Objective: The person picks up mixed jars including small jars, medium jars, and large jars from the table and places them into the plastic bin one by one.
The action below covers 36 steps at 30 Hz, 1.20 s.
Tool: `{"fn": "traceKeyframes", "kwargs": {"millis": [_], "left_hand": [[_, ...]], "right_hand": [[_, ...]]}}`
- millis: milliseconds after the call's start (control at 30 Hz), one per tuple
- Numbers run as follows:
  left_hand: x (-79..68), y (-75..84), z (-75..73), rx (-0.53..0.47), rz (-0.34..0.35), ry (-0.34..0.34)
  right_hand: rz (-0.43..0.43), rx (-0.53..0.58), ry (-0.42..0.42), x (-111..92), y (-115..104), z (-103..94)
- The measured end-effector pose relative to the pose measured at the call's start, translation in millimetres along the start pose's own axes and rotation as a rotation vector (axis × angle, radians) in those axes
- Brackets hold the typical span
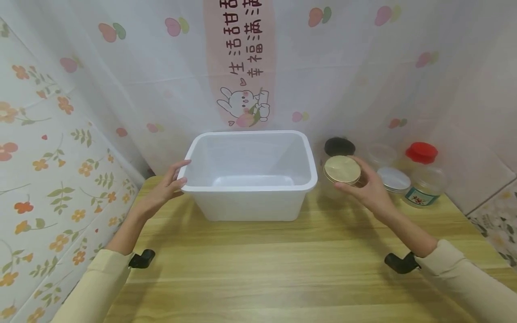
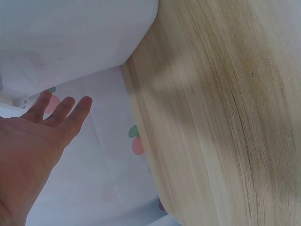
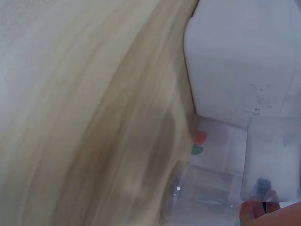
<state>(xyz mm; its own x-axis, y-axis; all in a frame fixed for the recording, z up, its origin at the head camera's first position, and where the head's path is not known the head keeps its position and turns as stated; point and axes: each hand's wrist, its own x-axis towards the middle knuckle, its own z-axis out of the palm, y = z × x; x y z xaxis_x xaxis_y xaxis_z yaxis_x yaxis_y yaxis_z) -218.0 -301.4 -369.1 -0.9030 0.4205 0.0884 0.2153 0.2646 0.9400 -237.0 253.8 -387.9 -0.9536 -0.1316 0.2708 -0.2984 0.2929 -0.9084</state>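
A deep white plastic tub (image 1: 248,204) stands on the wooden table. At the rim's left end is my left hand (image 1: 164,188), its fingertips and thumb right at the edge. In the left wrist view its fingers (image 2: 70,115) are nearly straight beside the tub wall. My right hand (image 1: 371,193) grips a clear jar with a gold lid (image 1: 342,169), just right of the tub. The right wrist view shows this transparent jar (image 3: 272,155) raised above the table, fingers around it. Behind it is a jar with a black lid (image 1: 339,146), its body mostly hidden.
To the right of my right hand are a silver-lidded jar (image 1: 393,179), a clear jar with a red lid (image 1: 424,179) and another pale-lidded container (image 1: 381,154). A printed curtain (image 1: 161,58) hangs behind the table (image 1: 250,269), and flowered cloth (image 1: 60,202) covers the left side.
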Motion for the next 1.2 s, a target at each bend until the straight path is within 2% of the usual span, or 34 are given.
{"fn": "traceKeyframes", "kwargs": {"millis": [267, 533, 733, 1200], "left_hand": [[3.6, 2.2, 3.0, 0.007, -0.010, -0.006], [2.8, -3.1, 1.9, -0.009, -0.016, -0.007], [2.5, -2.9, 3.2, -0.014, -0.019, 0.001], [0.6, -0.1, 6.1, -0.009, -0.030, 0.019]], "right_hand": [[-0.036, -0.003, 0.021, 5.9, -13.9, -10.8], [-0.046, 0.060, -0.007, 7.8, -24.8, -11.1], [-0.053, 0.029, -0.007, 10.7, -28.0, -11.4], [-0.136, -0.085, 0.014, 20.7, -48.7, -4.2]]}}
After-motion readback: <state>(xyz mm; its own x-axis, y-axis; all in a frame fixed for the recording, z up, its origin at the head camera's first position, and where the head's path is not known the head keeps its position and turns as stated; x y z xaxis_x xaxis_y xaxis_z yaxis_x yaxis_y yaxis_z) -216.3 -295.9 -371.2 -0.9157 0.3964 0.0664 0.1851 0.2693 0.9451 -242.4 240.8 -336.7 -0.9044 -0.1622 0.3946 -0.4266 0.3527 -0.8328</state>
